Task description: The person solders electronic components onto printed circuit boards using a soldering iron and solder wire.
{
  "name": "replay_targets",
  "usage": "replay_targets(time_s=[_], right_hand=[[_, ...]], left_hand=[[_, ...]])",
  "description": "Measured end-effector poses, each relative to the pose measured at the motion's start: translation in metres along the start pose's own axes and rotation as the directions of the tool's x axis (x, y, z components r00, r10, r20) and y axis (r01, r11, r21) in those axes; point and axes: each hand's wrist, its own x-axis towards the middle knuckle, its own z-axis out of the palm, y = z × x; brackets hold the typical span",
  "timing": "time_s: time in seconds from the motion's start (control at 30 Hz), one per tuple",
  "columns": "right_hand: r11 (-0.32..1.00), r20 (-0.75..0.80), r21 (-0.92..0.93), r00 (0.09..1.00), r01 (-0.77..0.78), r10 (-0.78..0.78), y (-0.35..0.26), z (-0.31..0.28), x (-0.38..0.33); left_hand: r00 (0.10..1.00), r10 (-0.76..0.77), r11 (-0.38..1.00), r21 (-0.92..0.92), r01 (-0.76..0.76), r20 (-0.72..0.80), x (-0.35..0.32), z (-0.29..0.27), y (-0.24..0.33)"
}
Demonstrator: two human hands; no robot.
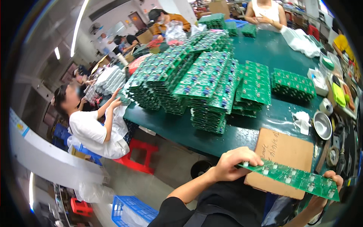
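Note:
A long green circuit board with several small white and metal parts standing on its face is held up in front of me. My left hand grips its left end, thumb and fingers closed on the edge. At the opposite end my right hand is closed round the board's corner. Beneath the board lies a brown cardboard sheet with handwriting on it, at the edge of the green table.
Tall stacks of circuit boards cover the table's middle, with a lower stack at right. A metal bowl and crumpled tissue lie nearby. A co-worker in white sits left by a red stool. A blue basket stands below.

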Motion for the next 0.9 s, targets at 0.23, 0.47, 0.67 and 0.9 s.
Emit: replay_targets(time_s=[0.23,0.47,0.67,0.9], right_hand=[[0.977,-0.205,-0.212,0.978,-0.008,-0.037,-0.003,0.035,0.018],[0.976,-0.157,-0.208,0.987,-0.062,0.029,-0.003,0.04,0.017],[0.954,-0.172,-0.237,0.975,-0.182,0.143,0.001,0.045,0.012],[0.92,-0.103,-0.294,0.966,-0.258,0.238,-0.007,0.057,0.016]], left_hand=[[0.821,0.308,0.851,0.525,-0.012,-0.48,0.002,-0.048,0.062],[0.81,0.559,-0.049,0.983,-0.178,0.174,0.071,-0.152,0.08],[0.908,0.294,-0.365,0.913,-0.184,0.3,0.091,-0.166,0.055],[0.917,0.218,-0.391,0.891,-0.232,0.334,0.094,-0.163,0.047]])
